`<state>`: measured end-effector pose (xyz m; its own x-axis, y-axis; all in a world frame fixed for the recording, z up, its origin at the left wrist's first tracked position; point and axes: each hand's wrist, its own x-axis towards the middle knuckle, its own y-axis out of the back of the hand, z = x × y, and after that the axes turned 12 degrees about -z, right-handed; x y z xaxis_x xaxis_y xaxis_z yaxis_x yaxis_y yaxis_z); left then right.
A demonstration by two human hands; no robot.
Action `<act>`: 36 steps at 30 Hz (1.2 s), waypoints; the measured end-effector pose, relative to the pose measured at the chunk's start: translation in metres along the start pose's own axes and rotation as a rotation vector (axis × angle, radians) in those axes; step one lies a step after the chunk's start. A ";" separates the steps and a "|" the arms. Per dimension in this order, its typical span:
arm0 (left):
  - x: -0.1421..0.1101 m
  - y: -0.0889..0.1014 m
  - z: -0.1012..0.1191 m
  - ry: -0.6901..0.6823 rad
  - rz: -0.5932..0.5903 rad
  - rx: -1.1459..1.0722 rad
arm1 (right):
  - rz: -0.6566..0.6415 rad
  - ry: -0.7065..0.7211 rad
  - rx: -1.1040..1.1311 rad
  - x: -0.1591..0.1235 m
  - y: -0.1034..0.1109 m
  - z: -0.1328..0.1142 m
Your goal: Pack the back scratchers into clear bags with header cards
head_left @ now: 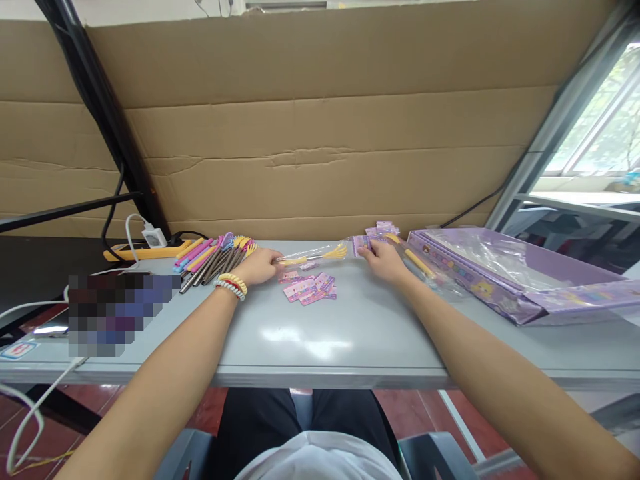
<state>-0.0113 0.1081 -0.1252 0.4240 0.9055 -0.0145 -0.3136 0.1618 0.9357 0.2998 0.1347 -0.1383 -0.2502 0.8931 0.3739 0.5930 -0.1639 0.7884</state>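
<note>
A clear plastic bag (307, 255) stretches between my two hands above the table. Inside it is a thin metal rod with a yellow clawed head (336, 252), which looks like a back scratcher. My left hand (257, 266) is closed on the bag's left end, where the rod lies. At the other end my right hand (385, 261) pinches the bag by a purple printed card (361, 244). Loose purple cards (313, 289) lie spread on the table below the bag. Beside my left hand is a pile of similar rods (215, 260) with pink, blue and yellow handles.
On the right stands an open purple box (500, 290) with clear plastic bags inside. A bagged yellow-handled stick (419, 262) lies against it. More purple cards (384, 227) sit behind my right hand. At left are a yellow power strip (145, 252) and white cables. Cardboard (320, 133) walls the back.
</note>
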 end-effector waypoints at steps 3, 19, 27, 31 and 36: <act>0.002 -0.004 0.003 0.007 0.088 0.043 | 0.060 -0.009 0.016 -0.001 0.002 -0.001; -0.004 -0.012 0.035 -0.197 0.170 0.051 | -0.469 -0.022 0.468 -0.009 -0.013 -0.017; -0.005 -0.017 0.046 -0.279 0.093 0.002 | -0.467 0.061 0.683 -0.010 -0.013 -0.017; -0.008 -0.013 0.048 -0.323 0.084 -0.037 | -0.498 0.074 0.720 -0.009 -0.015 -0.014; -0.010 -0.010 0.046 -0.285 0.091 -0.009 | -0.537 0.017 0.700 -0.008 -0.019 -0.013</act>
<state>0.0266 0.0795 -0.1179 0.6148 0.7700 0.1704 -0.3685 0.0894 0.9253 0.2811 0.1249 -0.1501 -0.6378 0.7685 0.0506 0.7236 0.5754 0.3813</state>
